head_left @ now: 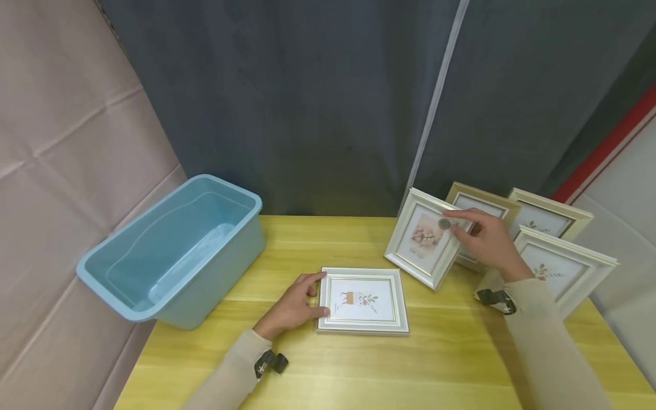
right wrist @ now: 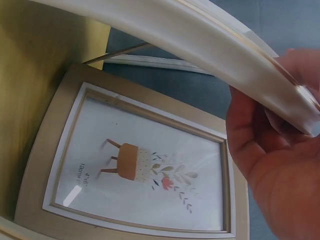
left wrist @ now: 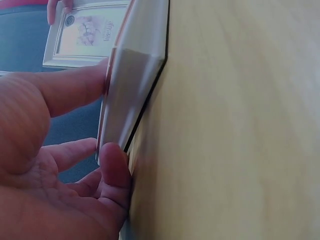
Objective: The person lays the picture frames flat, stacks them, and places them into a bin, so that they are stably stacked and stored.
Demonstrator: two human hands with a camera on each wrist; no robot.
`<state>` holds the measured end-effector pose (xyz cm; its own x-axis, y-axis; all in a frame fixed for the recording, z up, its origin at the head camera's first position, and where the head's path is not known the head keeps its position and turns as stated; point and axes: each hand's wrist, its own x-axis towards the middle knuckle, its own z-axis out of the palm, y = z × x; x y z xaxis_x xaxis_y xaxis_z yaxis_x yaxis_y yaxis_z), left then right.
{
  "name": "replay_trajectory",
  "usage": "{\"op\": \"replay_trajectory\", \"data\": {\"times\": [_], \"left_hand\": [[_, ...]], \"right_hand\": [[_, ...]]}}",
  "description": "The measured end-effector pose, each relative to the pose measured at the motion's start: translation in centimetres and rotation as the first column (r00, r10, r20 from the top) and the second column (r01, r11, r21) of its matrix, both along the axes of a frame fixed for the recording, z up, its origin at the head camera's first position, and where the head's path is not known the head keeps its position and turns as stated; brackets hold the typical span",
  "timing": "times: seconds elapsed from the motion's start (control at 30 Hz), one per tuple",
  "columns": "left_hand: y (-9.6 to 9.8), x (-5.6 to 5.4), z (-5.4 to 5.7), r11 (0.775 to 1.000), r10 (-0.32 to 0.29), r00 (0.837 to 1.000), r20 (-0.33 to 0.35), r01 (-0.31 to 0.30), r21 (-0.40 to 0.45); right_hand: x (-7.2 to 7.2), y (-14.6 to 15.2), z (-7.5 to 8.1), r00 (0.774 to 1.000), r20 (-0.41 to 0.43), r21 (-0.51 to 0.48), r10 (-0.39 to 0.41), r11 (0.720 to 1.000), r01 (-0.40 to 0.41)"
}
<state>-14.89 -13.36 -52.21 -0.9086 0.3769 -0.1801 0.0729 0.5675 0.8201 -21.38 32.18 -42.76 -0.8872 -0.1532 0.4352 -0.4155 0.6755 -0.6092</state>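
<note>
A white picture frame (head_left: 363, 328) with a stool-and-flowers print lies face up on the table. My left hand (head_left: 293, 307) holds its left end, thumb at the edge and fingers around the far corner; the left wrist view shows the frame's side (left wrist: 132, 80) between them. To the right, my right hand (head_left: 487, 236) grips the upper right edge of another white picture frame (head_left: 397, 242) with a pink flower print and a round grey sticker. That frame tilts back, its lower corner close over the table. In the right wrist view, its rim (right wrist: 210, 47) passes into the curled fingers.
Behind the right hand stand a tan picture frame (head_left: 484, 196), a cream frame (head_left: 579, 215) and a white frame (head_left: 589, 279). A blue plastic tub (head_left: 225, 267) sits at the table's left. A dark curtain (head_left: 287, 114) hangs along the back edge.
</note>
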Motion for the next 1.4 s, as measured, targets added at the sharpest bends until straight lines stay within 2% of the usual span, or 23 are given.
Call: {"op": "replay_trajectory", "data": {"times": [0.17, 0.43, 0.6, 0.73, 0.83, 0.97, 1.07, 1.17, 1.27, 1.4], "left_hand": [[-0.1, 0.0, 0.1, 1.000, 0.008, 1.000, 0.009, -0.008, -0.011], [-0.1, 0.0, 0.7, 0.999, 0.037, 0.999, 0.028, -0.037, 0.005], [0.8, 0.5, 1.6, 0.997, 0.070, 0.996, -0.048, -0.071, -0.010], [1.6, 0.9, 3.2, 0.995, 0.091, 0.990, -0.108, -0.086, 0.050], [2.1, 1.0, 4.3, 0.991, 0.086, 0.987, -0.136, -0.071, 0.110], [2.8, 0.4, 5.4, 0.983, 0.059, 0.977, -0.203, -0.022, 0.180], [3.4, -0.6, 5.9, 0.971, 0.040, 0.968, -0.249, 0.022, 0.239], [4.3, -1.8, 6.2, 0.947, 0.010, 0.963, -0.268, 0.077, 0.313], [5.0, -2.8, 6.2, 0.914, -0.033, 0.962, -0.270, 0.138, 0.381], [5.8, -3.5, 5.7, 0.866, -0.104, 0.965, -0.240, 0.206, 0.455]], "right_hand": [[0.7, -0.5, 0.6, 0.999, -0.028, -0.031, -0.016, 0.999, 0.015], [1.8, -1.3, 1.4, 0.993, -0.121, -0.086, 0.017, 0.996, -0.028], [3.0, -2.3, 2.2, 0.991, -0.124, -0.140, 0.055, 0.988, -0.072], [4.0, -3.4, 2.6, 0.992, -0.102, -0.171, 0.073, 0.981, -0.089], [4.5, -4.2, 2.8, 0.991, -0.104, -0.180, 0.078, 0.979, -0.096], [4.8, -5.1, 2.7, 0.985, -0.128, -0.185, 0.116, 0.973, -0.139], [5.1, -5.8, 2.5, 0.979, -0.135, -0.192, 0.151, 0.966, -0.175], [5.4, -6.7, 2.4, 0.974, -0.136, -0.205, 0.183, 0.956, -0.208], [5.6, -7.5, 2.3, 0.958, -0.134, -0.242, 0.252, 0.930, -0.278], [5.8, -8.2, 2.2, 0.933, -0.138, -0.288, 0.332, 0.888, -0.358]]}}
